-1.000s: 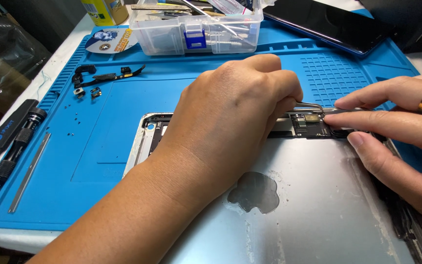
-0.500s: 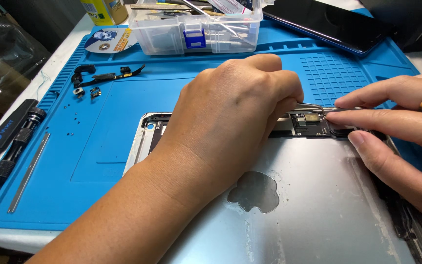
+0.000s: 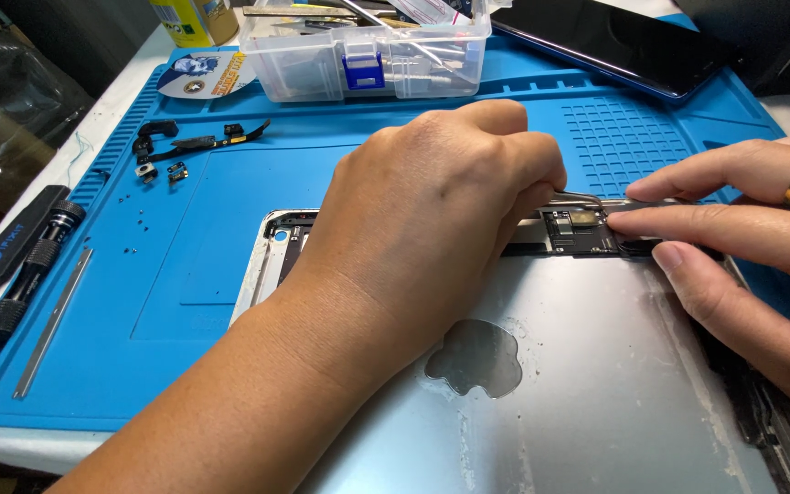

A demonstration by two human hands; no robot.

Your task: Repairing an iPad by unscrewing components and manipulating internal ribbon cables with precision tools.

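Curling closed, left hand (image 3: 432,210) grips tweezers (image 3: 576,198); right hand (image 3: 742,247) fingers outstretched press tablet (image 3: 578,393).

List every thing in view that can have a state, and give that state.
Left hand: closed on tweezers.
Right hand: fingers pressing the tablet's top edge.
Tablet shell: opened, internals exposed along the top.
Clear plastic box: lid off, filled with tools.
Screwdriver: lying unused.

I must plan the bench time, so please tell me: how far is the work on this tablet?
Done: small black parts and tiny screws already lie on the blue mat. In hand: the left hand works tweezers at the exposed parts in the top edge of the silver tablet housing, while the right hand steadies it. Left: the housing stays open; the dark screen panel lies apart.
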